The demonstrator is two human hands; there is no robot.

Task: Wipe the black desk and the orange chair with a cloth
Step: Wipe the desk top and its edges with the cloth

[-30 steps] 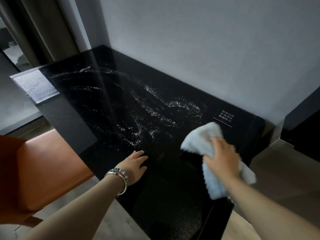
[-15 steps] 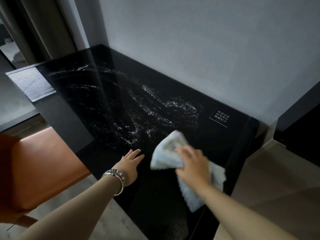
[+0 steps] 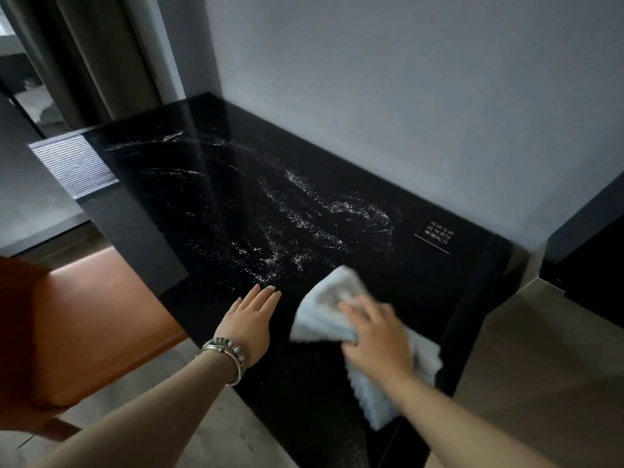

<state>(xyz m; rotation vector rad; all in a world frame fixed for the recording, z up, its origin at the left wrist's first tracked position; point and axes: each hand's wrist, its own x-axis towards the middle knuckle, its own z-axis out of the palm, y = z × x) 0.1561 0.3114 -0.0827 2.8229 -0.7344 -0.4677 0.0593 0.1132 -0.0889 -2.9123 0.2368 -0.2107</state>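
At the far left a dark curtain [image 3: 101,55] hangs beside a glass pane, and below it a ribbed grey vent panel [image 3: 72,165] lies at the table's far left end. Near left, the orange chair [image 3: 84,325] sits tucked against the near edge of the table, its seat partly under the overhang, on a pale wooden floor [image 3: 202,430]. The black table [image 3: 209,204] runs from far left to near right along a plain grey wall [image 3: 405,96]; its glossy top is streaked with white dusty swirls across the middle. The left hand [image 3: 251,320] lies flat on the table near the near edge, fingers straight and together, with beaded and metal bracelets [image 3: 227,354] on the wrist. Just right of it the right hand [image 3: 378,339] presses down on a pale blue cloth [image 3: 332,304], fingers spread over it and blurred; the cloth lies bunched on the table, trailing towards the near right edge. Farther right, a small label with white characters [image 3: 435,235] sits on the tabletop by the wall, and a dark cabinet [image 3: 587,251] stands at the right
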